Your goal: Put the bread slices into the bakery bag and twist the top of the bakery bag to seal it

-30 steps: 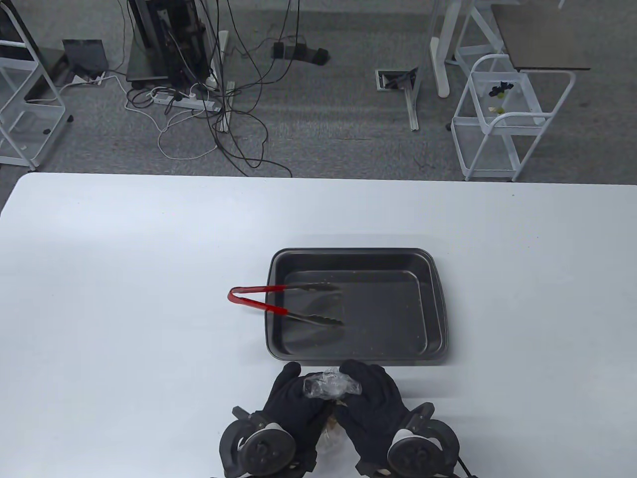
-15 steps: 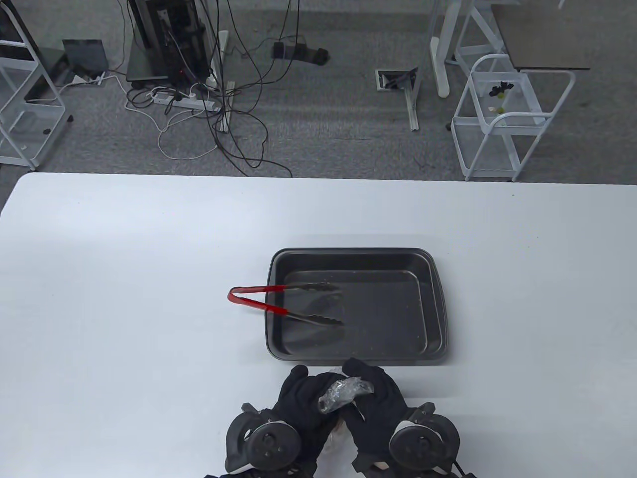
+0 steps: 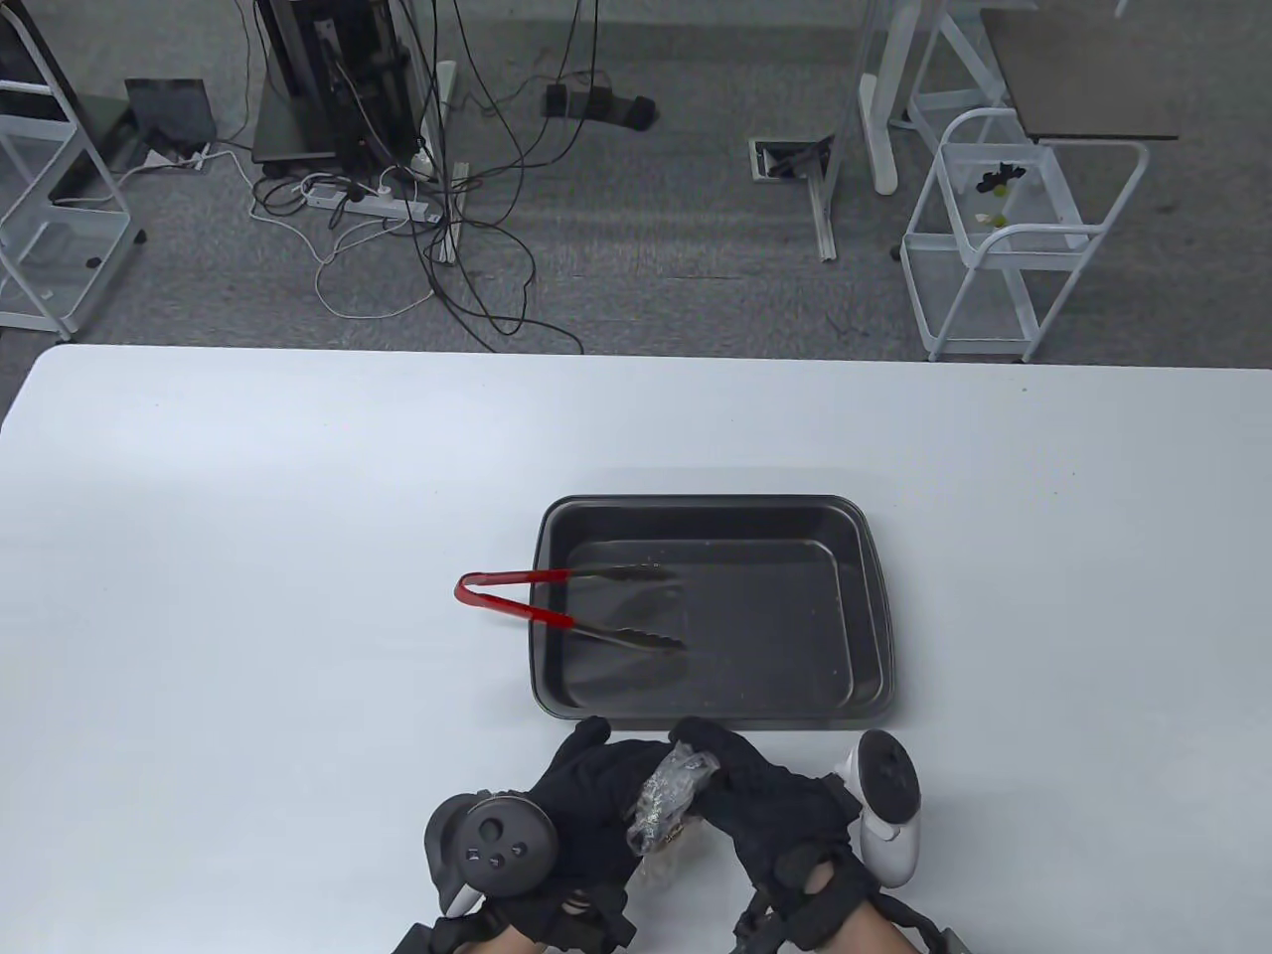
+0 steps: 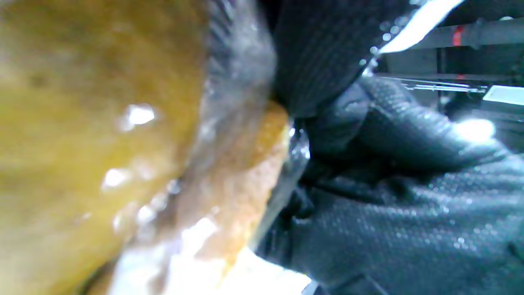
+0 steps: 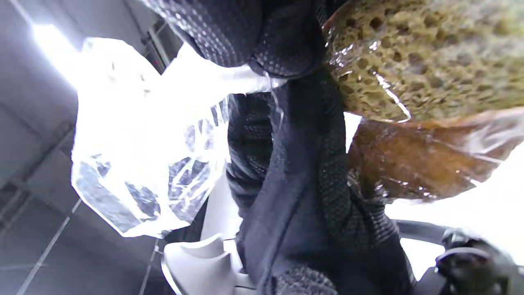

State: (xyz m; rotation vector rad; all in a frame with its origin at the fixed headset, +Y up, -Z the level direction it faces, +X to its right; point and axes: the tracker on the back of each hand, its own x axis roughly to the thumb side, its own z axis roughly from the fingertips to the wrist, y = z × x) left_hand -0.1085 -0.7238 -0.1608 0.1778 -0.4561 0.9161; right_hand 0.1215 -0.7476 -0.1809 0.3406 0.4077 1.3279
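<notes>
Near the table's front edge, both gloved hands hold a clear bakery bag (image 3: 668, 795) between them. My left hand (image 3: 586, 795) grips the bag from the left, my right hand (image 3: 740, 795) grips its bunched top (image 3: 686, 770) from the right. The brown bread slices (image 5: 425, 57) sit inside the plastic, close against the gloves in both wrist views; the bread (image 4: 123, 135) fills the left wrist view. The gathered bag top (image 5: 139, 155) sticks out past my right fingers (image 5: 282, 45).
A dark baking tray (image 3: 714, 517) lies just beyond the hands, with red-handled tongs (image 3: 556, 604) resting over its left rim. The white table (image 3: 248, 556) stretches to both sides. Floor cables, racks and a white cart stand beyond the far edge.
Both wrists have rolled: the right tracker swung out to the right, the left one turned face up. The bag's top looks narrower and more bunched than before.
</notes>
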